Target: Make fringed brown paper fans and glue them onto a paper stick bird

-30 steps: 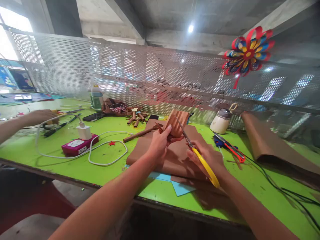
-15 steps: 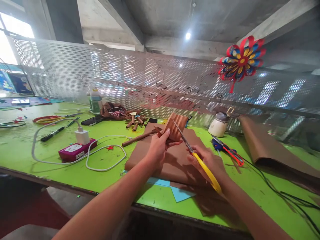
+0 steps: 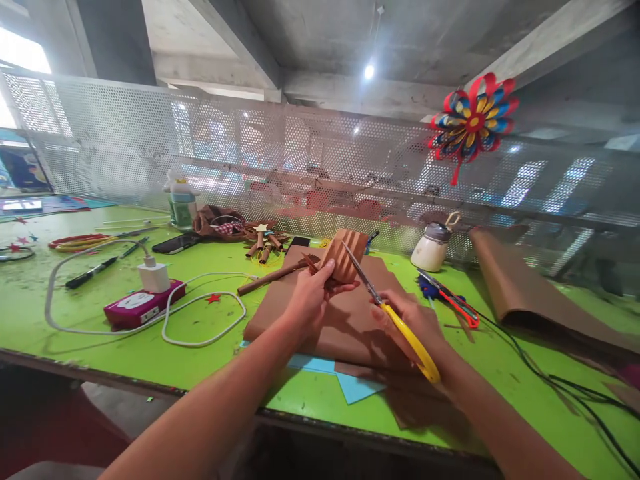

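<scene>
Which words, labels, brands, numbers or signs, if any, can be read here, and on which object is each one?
No text can be read.
Yellow-handled scissors: no lettering visible.
Purple socket box: white print, no readable letters.
Black pen: any marking is too small to read.
Dark blue panel at far left: too blurred to read.

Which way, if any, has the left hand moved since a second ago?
No clear move: the left hand keeps about the same offset from the nearest red star; the view itself shifted slightly.
</scene>
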`<state>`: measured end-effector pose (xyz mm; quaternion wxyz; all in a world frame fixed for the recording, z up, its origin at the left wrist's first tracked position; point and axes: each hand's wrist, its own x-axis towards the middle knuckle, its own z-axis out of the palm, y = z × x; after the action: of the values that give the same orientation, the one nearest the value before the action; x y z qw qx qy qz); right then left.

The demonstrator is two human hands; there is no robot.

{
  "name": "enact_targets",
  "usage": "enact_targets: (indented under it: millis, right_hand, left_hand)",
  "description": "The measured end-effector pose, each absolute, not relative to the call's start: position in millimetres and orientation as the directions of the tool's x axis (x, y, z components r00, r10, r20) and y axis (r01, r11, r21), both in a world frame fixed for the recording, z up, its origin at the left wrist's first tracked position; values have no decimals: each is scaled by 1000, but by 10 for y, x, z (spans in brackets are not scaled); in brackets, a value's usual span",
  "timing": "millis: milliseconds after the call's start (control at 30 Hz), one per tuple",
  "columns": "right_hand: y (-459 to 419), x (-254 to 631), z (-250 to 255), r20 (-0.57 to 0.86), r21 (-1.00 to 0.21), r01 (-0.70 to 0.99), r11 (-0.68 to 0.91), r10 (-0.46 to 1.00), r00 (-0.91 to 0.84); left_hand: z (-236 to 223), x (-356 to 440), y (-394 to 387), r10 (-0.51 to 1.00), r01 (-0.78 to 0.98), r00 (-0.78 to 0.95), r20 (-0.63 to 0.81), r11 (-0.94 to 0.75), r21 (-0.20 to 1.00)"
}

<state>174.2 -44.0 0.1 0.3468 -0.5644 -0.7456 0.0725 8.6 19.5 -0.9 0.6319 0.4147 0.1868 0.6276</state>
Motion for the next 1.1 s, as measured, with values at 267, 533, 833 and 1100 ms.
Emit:
enact_targets:
  millis: [267, 533, 833, 1100]
  right_hand:
    - [-415, 1707, 42, 418, -545, 770, 333, 903, -95]
    - [-407, 1765, 62, 379, -606, 692, 391, 907, -181]
    - [-539, 1689, 195, 365, -603, 703, 377, 914, -177]
    - [-462, 1671, 77, 470, -467, 807, 362, 875, -120]
  left_hand:
    - [-55, 132, 165, 931, -599, 255, 261, -60, 798]
    - [-50, 162, 163, 928, -584, 250, 274, -81, 808]
    - [-28, 204, 80, 922, -629, 280, 267, -34, 776]
    - [-45, 218, 58, 926, -628, 268, 267, -43, 777]
